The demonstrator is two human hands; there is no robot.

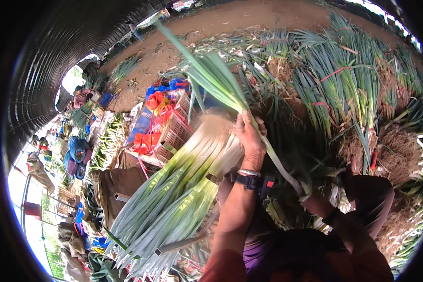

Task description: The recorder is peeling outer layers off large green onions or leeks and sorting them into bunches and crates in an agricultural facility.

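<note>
Leeks [174,181] lie heaped at your left, jutting past a metal bar [182,245]; one leek [221,82] slants between heap and tied bundles [338,82], your left fingers [261,125] clamped round it. Your right fingers [311,200] blur by its lower end; I cannot tell their grip.

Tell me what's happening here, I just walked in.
A person is handling a leek. Their left hand grips its stem, with the green leaves pointing up and away. Their right hand is at its pale lower end, but blur hides whether it is gripping. A pile of leeks lies to the left of the left forearm, white ends away from the person. Beyond the pile is a crate; ahead to the right are bundles with red ties.
</note>
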